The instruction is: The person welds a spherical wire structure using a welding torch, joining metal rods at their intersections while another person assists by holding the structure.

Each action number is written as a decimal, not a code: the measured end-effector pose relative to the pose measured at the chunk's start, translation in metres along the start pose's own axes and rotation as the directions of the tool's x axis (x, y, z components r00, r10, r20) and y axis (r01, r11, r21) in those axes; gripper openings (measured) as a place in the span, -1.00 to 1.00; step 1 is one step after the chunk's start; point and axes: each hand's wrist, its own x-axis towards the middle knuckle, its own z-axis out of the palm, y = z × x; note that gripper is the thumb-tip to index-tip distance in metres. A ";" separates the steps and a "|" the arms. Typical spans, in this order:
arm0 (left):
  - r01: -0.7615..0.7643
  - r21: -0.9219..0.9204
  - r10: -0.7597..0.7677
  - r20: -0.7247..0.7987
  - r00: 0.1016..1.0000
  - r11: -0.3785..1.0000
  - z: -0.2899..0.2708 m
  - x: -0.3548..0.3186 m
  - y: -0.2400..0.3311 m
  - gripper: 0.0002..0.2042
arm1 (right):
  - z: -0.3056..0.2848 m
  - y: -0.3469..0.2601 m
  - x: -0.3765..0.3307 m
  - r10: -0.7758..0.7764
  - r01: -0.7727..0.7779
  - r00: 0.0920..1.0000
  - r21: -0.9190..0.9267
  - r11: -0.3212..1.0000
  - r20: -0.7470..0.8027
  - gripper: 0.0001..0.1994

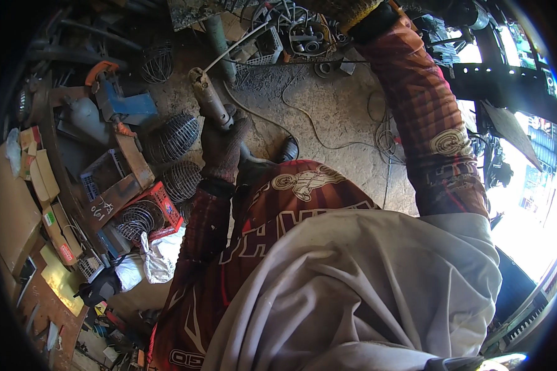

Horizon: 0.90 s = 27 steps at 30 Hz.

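My left hand (224,148), in a dark knitted work glove, is wrapped round a grey metal shaft (211,102). The shaft slants up and to the left, and its far end is a forked, brownish yoke. A thin pale rod (238,44) runs from close by that end toward the upper right; whether it touches the yoke, I cannot tell. My right arm reaches far forward to the top edge. There my right hand (353,13) wears a glove with a yellowish, dark-banded cuff. Its fingers are not clearly visible, nor is anything they may hold.
A blue vise (125,104) with orange parts stands left, beside round wire cages (172,136) and a red crate (166,213). Cables (315,133) trail over the stained concrete floor (337,105). Ahead are a pale basket (267,49) of metal parts and a green post (220,46).
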 end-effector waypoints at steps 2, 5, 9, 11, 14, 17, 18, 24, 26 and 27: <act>-0.003 -0.030 0.003 -0.001 1.000 1.000 0.004 0.002 0.003 -0.66 | -0.001 -0.002 0.000 0.021 -0.021 1.000 0.011 1.000 0.004 -0.76; 0.012 -0.004 -0.012 -0.003 1.000 1.000 0.011 0.005 0.010 -0.66 | -0.006 -0.008 0.000 0.091 -0.091 0.996 0.047 0.995 0.007 -0.75; -0.012 0.001 0.012 0.032 0.999 1.000 0.012 0.012 0.011 -0.67 | -0.006 -0.007 -0.003 0.088 -0.088 0.996 0.019 0.996 0.029 -0.75; -0.039 0.015 0.039 0.030 0.999 0.999 0.012 0.014 0.010 -0.65 | -0.006 -0.007 -0.003 0.073 -0.074 0.997 0.023 0.997 0.031 -0.75; -0.078 0.082 0.075 0.036 0.997 0.994 0.010 0.018 0.009 -0.63 | -0.003 -0.005 -0.003 0.034 -0.033 0.999 0.018 0.999 -0.006 -0.75; -0.057 0.114 0.055 0.025 0.998 0.992 0.009 0.018 0.011 -0.62 | -0.005 -0.007 -0.001 0.031 -0.031 0.999 -0.004 1.000 -0.011 -0.76; -0.041 0.114 0.039 0.017 0.999 0.993 0.010 0.018 0.012 -0.62 | -0.005 -0.007 -0.001 0.035 -0.035 0.999 0.003 0.999 -0.002 -0.76; -0.015 0.075 0.012 0.041 0.999 0.997 0.006 0.018 0.010 -0.61 | -0.005 -0.009 0.001 0.053 -0.053 0.998 0.008 0.999 -0.016 -0.76; 0.019 0.087 -0.022 0.034 0.999 0.996 0.007 0.017 0.016 -0.62 | -0.004 -0.010 0.000 0.045 -0.045 0.999 -0.016 0.999 -0.018 -0.77; 0.036 0.093 -0.039 0.030 0.999 0.995 0.008 0.017 0.018 -0.63 | -0.005 -0.012 0.000 0.046 -0.047 0.999 -0.031 0.998 -0.008 -0.77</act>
